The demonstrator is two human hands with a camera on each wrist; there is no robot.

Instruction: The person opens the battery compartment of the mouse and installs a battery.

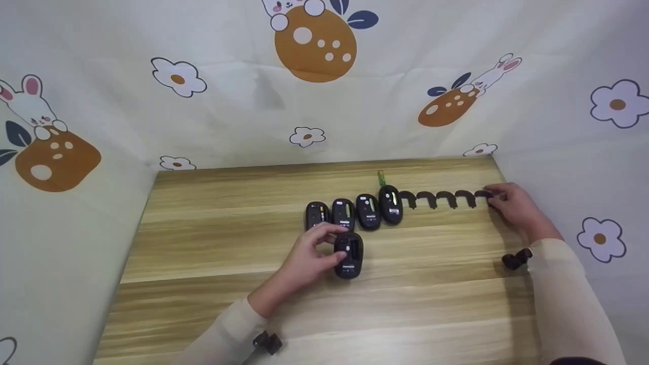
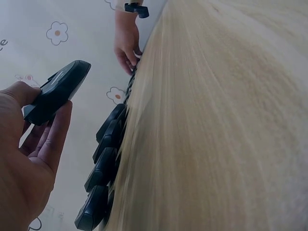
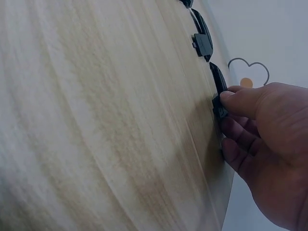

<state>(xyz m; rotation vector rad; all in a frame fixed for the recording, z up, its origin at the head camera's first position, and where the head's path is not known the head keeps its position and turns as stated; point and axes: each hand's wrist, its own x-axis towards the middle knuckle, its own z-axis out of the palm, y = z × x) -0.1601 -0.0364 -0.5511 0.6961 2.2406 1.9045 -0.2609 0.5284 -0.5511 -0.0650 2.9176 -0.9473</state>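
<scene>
My left hand (image 1: 307, 256) grips a black computer mouse (image 1: 348, 256) by its sides, its underside up with the battery slot showing dark. In the left wrist view this mouse (image 2: 57, 91) is raised above the table, between thumb and fingers. At the right end of a row of black, curved mouse covers (image 1: 446, 198), my right hand (image 1: 517, 208) pinches the last cover (image 1: 483, 194). The right wrist view has the thumb on this cover (image 3: 218, 82), close over the wood. Several more mice (image 1: 368, 211) lie underside up behind the left hand, with batteries in their slots.
A green battery (image 1: 382, 178) lies just behind the rightmost mouse (image 1: 390, 205). Wood-grain table (image 1: 213, 243) extends to the left and front. Printed cloth walls (image 1: 228, 121) rise at its back and sides, the right one close by the right hand.
</scene>
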